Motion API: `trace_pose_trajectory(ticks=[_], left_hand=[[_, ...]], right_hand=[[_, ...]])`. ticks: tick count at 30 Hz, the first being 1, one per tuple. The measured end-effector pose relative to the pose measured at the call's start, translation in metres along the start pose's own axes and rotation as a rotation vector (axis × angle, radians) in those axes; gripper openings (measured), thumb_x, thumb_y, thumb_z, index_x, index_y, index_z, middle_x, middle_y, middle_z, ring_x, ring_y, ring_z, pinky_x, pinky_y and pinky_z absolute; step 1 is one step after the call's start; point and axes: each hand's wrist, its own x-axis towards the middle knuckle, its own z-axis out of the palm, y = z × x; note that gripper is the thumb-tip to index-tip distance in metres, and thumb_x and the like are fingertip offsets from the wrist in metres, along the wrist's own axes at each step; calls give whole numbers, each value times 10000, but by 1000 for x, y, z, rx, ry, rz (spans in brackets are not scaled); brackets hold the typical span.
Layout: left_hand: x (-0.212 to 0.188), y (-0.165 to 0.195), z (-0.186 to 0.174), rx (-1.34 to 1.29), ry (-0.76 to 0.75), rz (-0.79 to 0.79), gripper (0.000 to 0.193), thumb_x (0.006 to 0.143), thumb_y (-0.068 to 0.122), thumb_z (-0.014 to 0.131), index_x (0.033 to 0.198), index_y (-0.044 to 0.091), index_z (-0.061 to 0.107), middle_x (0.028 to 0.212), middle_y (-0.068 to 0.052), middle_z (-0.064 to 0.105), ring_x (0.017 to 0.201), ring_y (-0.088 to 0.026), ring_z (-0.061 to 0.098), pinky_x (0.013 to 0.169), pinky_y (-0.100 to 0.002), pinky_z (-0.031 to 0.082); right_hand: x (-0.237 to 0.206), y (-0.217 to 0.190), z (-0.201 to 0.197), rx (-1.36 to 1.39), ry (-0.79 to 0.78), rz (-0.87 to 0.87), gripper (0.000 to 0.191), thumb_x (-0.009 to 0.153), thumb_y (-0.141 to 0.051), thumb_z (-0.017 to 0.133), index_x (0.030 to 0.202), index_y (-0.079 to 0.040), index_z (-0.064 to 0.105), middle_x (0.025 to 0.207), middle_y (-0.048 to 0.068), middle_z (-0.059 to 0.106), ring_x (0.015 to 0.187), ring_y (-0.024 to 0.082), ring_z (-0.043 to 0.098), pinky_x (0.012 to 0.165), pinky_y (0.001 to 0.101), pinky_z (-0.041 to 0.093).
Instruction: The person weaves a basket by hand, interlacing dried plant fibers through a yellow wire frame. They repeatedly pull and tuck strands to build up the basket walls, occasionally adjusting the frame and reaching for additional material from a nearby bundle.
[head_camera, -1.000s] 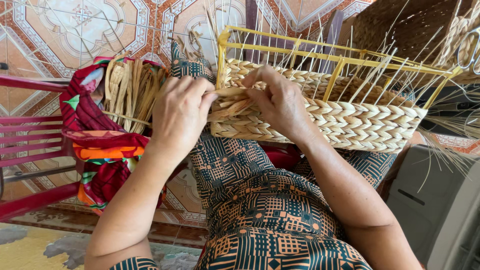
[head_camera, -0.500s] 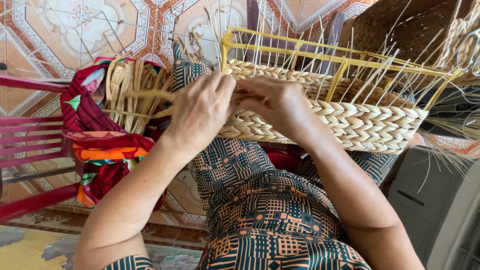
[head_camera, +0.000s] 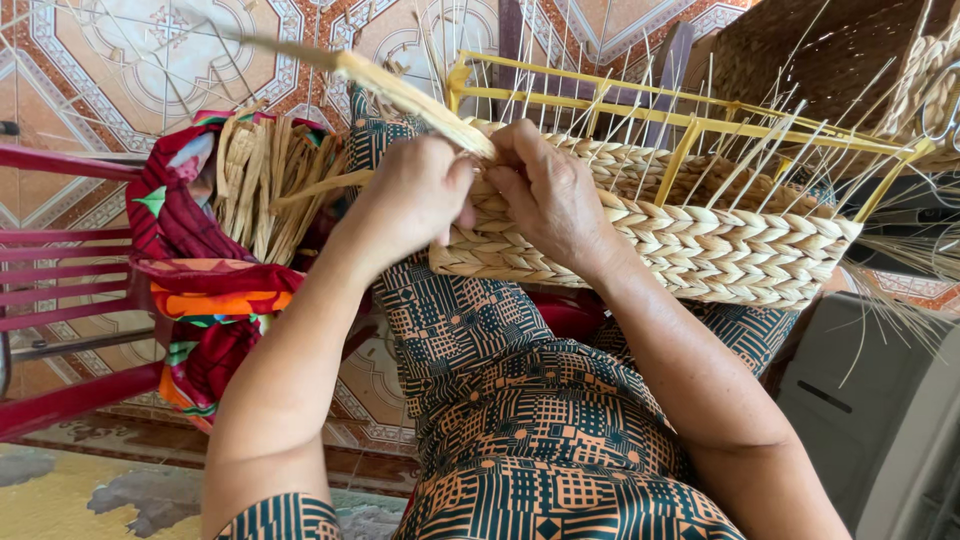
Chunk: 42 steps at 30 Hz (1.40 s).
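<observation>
A half-woven straw basket (head_camera: 700, 240) on a yellow metal frame (head_camera: 690, 125) rests on my lap. Thin stiff stalks stick up from its braided wall. My left hand (head_camera: 410, 200) grips a pale straw strand (head_camera: 400, 95) that runs up and to the left from the basket's near corner. My right hand (head_camera: 550, 195) presses on the braided rim right beside it, fingers pinching the same strand where it meets the weave.
A bundle of loose straw strands (head_camera: 265, 185) lies in a colourful red cloth (head_camera: 190, 270) on a red bench (head_camera: 60, 300) at my left. A dark woven basket (head_camera: 820, 60) stands at the top right. A grey box (head_camera: 880, 400) sits at the right. Patterned tiles cover the floor.
My left hand has drawn the strand out of the weave and pulled it up and left. The view has moved closer to the basket. My right hand stays on the rim.
</observation>
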Motion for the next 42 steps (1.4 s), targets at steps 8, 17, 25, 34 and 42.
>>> trace_pose_trajectory(ticks=[8,17,25,34,42], left_hand=[[4,-23,2,-98,402,481,286,1091,239,611,937,37,742,872,-105,743,701,-136,697,605,-266,600],[-42,-16,6,530,724,586,459,969,310,679,1195,-90,675,1072,-163,745,871,-250,663,766,-386,561],[-54,-25,-23,742,423,280,219,962,224,800,999,128,607,934,-97,664,888,-268,578,787,-425,488],[-46,-24,-3,584,357,509,354,866,25,766,1147,8,551,1053,-139,633,917,-234,652,821,-363,587],[-87,3,-70,595,598,696,189,863,261,818,903,85,762,786,-44,686,763,-215,602,638,-362,489]], right_hand=[[6,8,-11,381,-133,330,38,1032,-17,592,1067,-12,605,835,49,707,651,80,661,552,251,575],[4,-6,7,-140,-62,37,86,1000,-103,712,1080,-125,695,797,55,735,617,151,690,558,311,545],[5,-12,11,23,53,147,123,988,-46,694,1051,-46,588,848,68,746,754,132,723,649,308,574],[1,-12,-12,107,143,46,149,1105,-140,624,1038,-39,711,916,66,766,800,123,770,672,228,597],[9,-19,21,-62,48,-93,95,981,-99,703,1012,-10,719,909,99,740,697,184,726,615,297,618]])
